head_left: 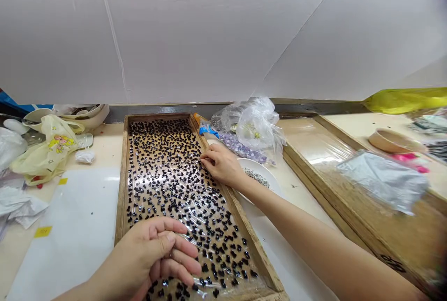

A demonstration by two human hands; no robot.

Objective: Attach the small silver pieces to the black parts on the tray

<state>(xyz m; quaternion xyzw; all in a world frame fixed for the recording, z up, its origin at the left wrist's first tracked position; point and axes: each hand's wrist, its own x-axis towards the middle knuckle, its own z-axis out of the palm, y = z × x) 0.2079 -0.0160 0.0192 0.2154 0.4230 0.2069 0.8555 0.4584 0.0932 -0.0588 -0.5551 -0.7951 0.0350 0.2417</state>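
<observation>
A long wooden tray [122, 170] lined with clear film holds several small black pieces [167, 170] spread over it. My left hand [153, 257] hovers over the tray's near end, fingers curled with the thumb against them; whether anything is between them I cannot make out. My right hand [221, 163] rests at the tray's right rim, its fingertips pinched together among the black pieces there. A white plate [268, 177] with tiny dark bits lies just right of that hand.
Crumpled clear plastic bags [254, 126] and a bag of purple pieces [240, 146] lie behind the plate. A second wooden tray [349, 189] with a silvery bag [384, 177] stands to the right. A yellowish bag [45, 152], bowls and paper scraps clutter the left.
</observation>
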